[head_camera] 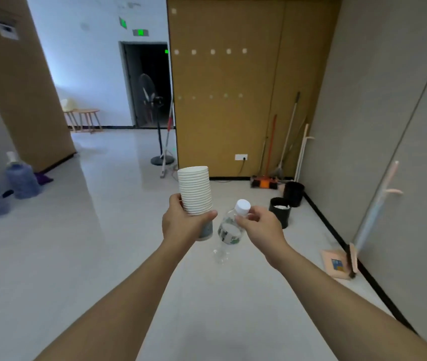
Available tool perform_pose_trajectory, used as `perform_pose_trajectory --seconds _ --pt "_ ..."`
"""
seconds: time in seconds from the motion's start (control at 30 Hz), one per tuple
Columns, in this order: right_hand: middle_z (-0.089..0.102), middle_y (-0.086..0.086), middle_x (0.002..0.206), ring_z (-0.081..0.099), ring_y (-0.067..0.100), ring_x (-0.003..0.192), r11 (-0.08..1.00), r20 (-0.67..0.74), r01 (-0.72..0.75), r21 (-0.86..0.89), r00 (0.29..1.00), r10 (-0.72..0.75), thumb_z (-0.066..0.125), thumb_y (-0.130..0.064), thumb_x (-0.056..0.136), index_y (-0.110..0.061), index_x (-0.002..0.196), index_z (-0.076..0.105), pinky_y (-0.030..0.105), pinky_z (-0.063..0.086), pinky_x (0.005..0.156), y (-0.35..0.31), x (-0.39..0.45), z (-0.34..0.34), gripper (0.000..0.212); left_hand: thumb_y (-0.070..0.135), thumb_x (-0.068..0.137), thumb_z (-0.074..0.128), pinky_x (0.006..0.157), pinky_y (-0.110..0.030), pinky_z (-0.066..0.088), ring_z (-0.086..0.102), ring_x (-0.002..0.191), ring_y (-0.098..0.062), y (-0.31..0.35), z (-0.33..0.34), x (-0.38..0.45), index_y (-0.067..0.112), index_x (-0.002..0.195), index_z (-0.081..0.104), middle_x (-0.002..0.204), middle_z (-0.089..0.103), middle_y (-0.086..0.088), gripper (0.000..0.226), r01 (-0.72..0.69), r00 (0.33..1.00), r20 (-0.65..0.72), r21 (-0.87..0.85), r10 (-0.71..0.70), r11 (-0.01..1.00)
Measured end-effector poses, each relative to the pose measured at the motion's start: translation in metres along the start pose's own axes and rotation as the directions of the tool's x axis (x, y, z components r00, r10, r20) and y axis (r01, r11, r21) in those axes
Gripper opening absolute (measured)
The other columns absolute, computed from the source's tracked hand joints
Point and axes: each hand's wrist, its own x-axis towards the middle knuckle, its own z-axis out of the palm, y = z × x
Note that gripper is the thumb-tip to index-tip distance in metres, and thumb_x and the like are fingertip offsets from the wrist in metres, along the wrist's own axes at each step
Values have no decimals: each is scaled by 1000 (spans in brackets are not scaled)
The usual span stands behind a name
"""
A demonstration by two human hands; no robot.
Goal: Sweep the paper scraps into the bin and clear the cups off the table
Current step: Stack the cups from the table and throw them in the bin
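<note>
Two bare forearms, no sleeves, watch or rings on the hands.

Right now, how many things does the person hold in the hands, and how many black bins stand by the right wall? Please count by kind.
Stack of white paper cups, in the left hand: 1
Plastic bottle, in the right hand: 1
Black bins: 2
Total: 4

Stack of cups (pixel 195 190): white paper, matt, rims finely ridged. Bottle (pixel 229 231): clear plastic, glossy, printed label wrapped round; cap (pixel 242 206) of white smooth plastic. Floor (pixel 77 256): pale, polished, reflections seen. Wall panel (pixel 223 113): brown board, matt. Bins (pixel 280 212): black plastic, dull sheen. Water jug (pixel 22 181): blue translucent plastic. Stools (pixel 87 118): light wood.
</note>
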Motion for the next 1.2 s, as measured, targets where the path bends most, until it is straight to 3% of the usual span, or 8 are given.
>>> perform_pose_trajectory --seconds 0.2,0.37,0.5,0.67,0.83,0.93,1.07,1.2 --pt "68 -7 100 63 10 92 987 -225 -160 -3 962 156 75 -35 83 -27 107 67 23 44 64 73 114 -57 26 45 54 89 68 -30 55 60 100 -15 -34 137 127 34 119 42 111 59 10 81 48 969 244 -95 -23 994" --pt "59 -14 95 57 6 87 947 -381 -322 15 873 303 75 -32 86 -21 110 66 41 55 85 114 213 -78 28 50 60 86 69 -40 59 61 99 -17 -65 233 239 33 124 39 114 57 6 82 157 899 425 -93 -103 983" --pt "45 -14 81 49 -3 76 926 -485 -374 50 802 349 77 -28 84 -17 102 69 42 56 82 138 293 -77 22 60 67 77 63 -32 55 63 94 -17 -87 291 308 28 123 40 110 58 2 74 263 850 490 -76 -194 962" --pt "60 -6 88 61 19 83 906 -501 -419 61 772 391 76 -29 85 -14 101 69 41 56 76 179 397 -81 24 67 74 68 67 -32 55 65 90 -17 -115 368 389 26 119 42 105 60 2 66 313 803 536 -8 -260 950" --pt "68 -7 90 62 10 82 886 -448 -459 72 778 440 78 -36 81 -27 93 68 28 47 65 241 516 -99 18 55 79 70 65 -33 55 67 86 -21 -149 460 484 26 111 48 102 62 -3 48 365 779 534 39 -328 930" --pt "68 -7 89 61 8 81 872 -397 -487 54 791 466 79 -35 81 -26 97 70 26 43 61 270 593 -121 20 44 77 76 65 -31 52 67 88 -20 -161 513 540 25 111 50 104 64 -1 47 389 768 534 48 -353 920" --pt "69 -5 90 63 12 82 839 -346 -542 40 781 520 79 -33 81 -26 93 68 27 46 64 290 685 -150 18 36 77 78 85 -42 55 66 95 -22 -173 576 603 21 123 46 111 63 -2 57 441 716 548 125 -432 889" --pt "68 -4 92 61 12 82 821 -334 -571 23 769 544 78 -30 82 -25 102 65 24 42 62 313 774 -178 24 26 73 82 92 -46 53 64 99 -21 -182 641 668 22 120 46 112 62 1 60 455 693 550 169 -467 874"
